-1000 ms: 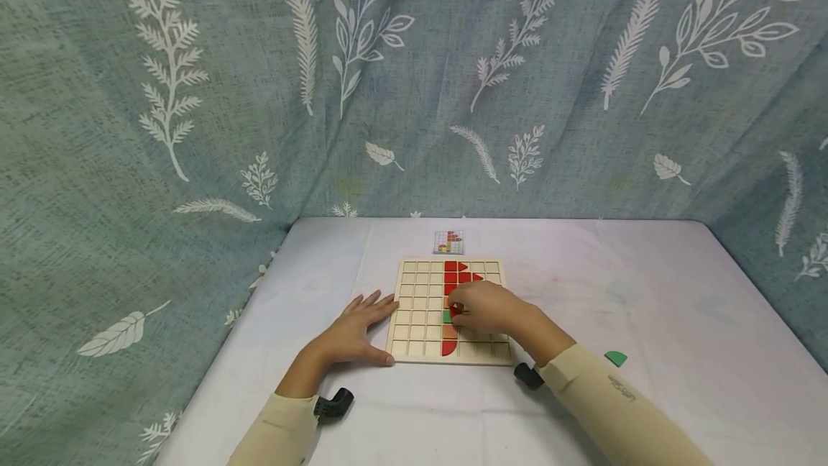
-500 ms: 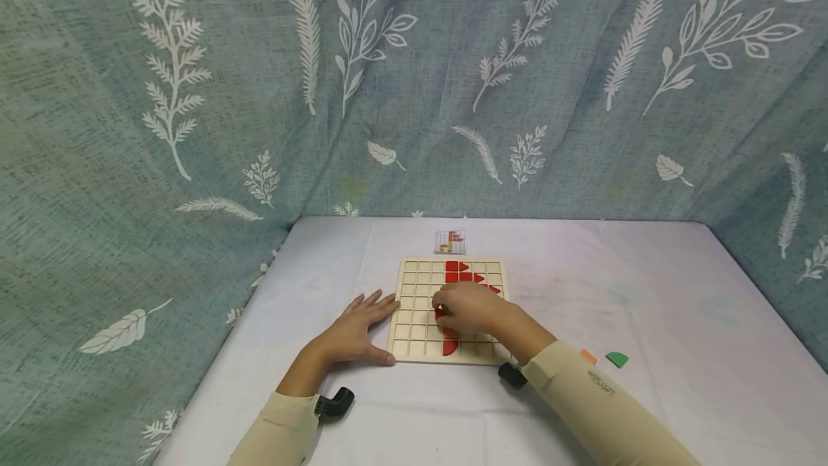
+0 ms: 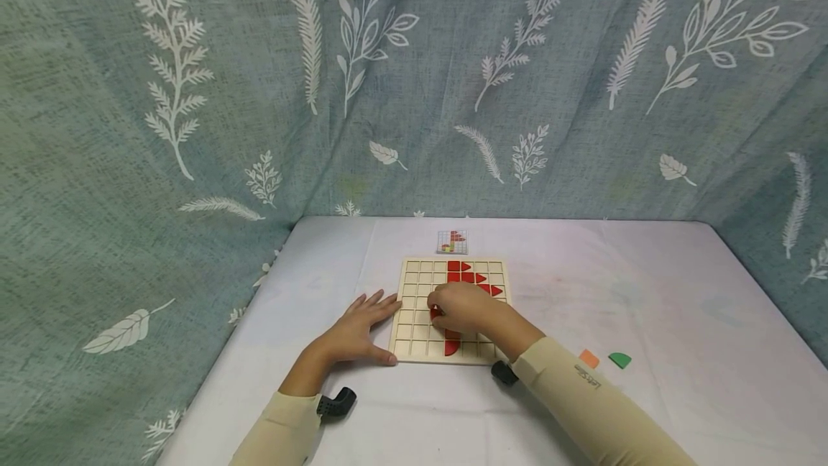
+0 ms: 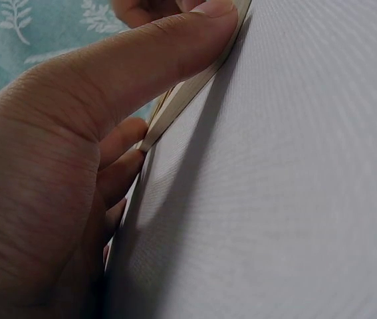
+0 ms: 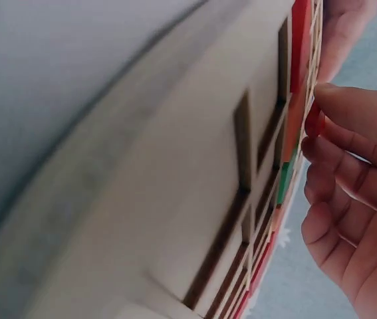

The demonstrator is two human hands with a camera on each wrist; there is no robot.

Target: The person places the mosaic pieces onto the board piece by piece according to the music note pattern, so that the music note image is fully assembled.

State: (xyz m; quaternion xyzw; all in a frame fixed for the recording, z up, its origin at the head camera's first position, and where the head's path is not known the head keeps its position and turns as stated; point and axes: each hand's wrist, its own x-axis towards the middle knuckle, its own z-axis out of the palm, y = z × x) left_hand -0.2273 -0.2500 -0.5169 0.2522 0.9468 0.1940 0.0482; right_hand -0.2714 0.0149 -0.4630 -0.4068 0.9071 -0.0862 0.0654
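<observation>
Head: left hand [image 3: 356, 333] lies flat, fingers spread apart, fingertips and thumb at the left side of the board [image 3: 414, 311]; probably there to keep it from sliding. Right hand [image 3: 462, 308] is over the board, clamped on a red piece [image 3: 435, 315], just left of the filled column. Board's square cells hold red squares and triangles in the far rows, a red quarter-round [image 3: 451, 347] in the nearest; many other cells are bare. Pattern card [image 3: 452, 242] lies beyond the far edge, likely for easy checking. Loose orange piece [image 3: 589, 359] and green piece [image 3: 619, 359] lie on the cloth, right of the board.

Left wrist: thumb reaches the board's edge; no piece visible in this hand.

Right wrist: red piece pinched between thumb and forefinger, perhaps for fine aim. Below, cells hold red, orange and green. Cannot tell whether the held piece touches the board.
</observation>
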